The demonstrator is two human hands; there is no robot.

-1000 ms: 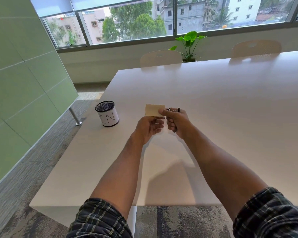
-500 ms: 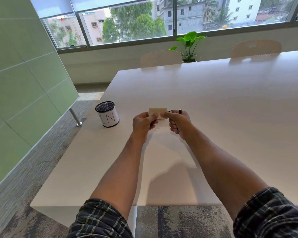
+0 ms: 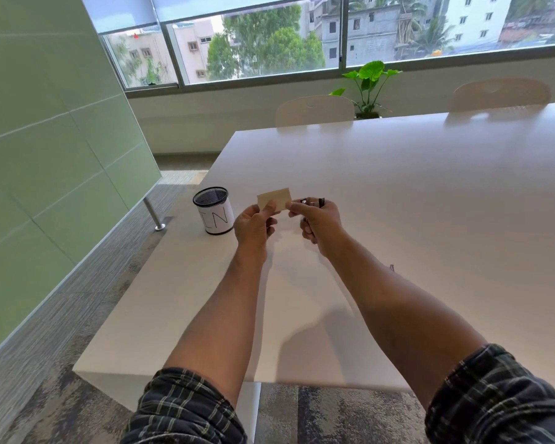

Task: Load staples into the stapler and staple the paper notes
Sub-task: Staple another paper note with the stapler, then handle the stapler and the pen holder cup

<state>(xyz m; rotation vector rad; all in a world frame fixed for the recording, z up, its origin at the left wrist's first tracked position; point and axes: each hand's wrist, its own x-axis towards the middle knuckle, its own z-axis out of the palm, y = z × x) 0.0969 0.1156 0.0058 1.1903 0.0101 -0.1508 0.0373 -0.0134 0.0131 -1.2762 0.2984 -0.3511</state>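
Now the left hand [image 3: 253,227] pinched the note [image 3: 275,199] by its lower left edge above the table [image 3: 414,193], having shifted from beneath it a second earlier. Meanwhile the right hand [image 3: 318,221] stayed curled round the stapler [image 3: 314,202], its fingertip touching the note's right edge beside the cup [image 3: 213,210].

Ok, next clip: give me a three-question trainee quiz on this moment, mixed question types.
1. True or false: the paper notes lie flat on the table.
2. Which hand holds the stapler? A) left hand B) right hand C) neither
3. Fill in: the mesh cup standing to the left of the hands is lettered ___.

Key: 1. False, both hands hold them up above the table. 2. B. 3. IN.
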